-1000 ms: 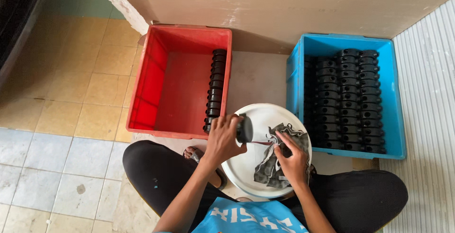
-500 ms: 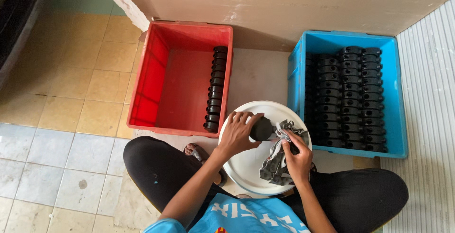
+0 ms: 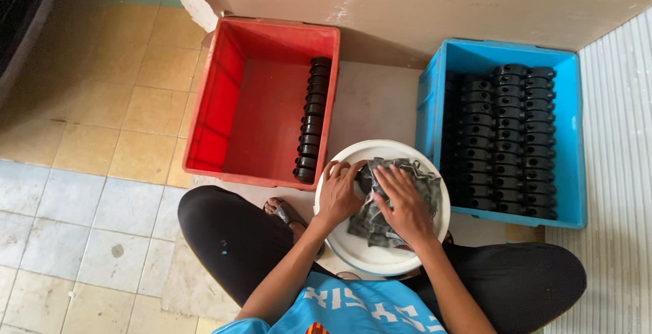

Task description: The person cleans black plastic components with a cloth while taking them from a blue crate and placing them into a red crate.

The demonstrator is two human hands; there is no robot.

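I see my two hands over a white bowl on the floor. A red crate walls my left, open except for black parts lining its right side. A blue crate packed with black pieces blocks my right. Bare floor between the crates gives passage forward to a cardboard sheet.

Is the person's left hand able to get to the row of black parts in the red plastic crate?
Probably yes: the left hand sits just beside the red plastic crate, whose top is open above the row of black parts.
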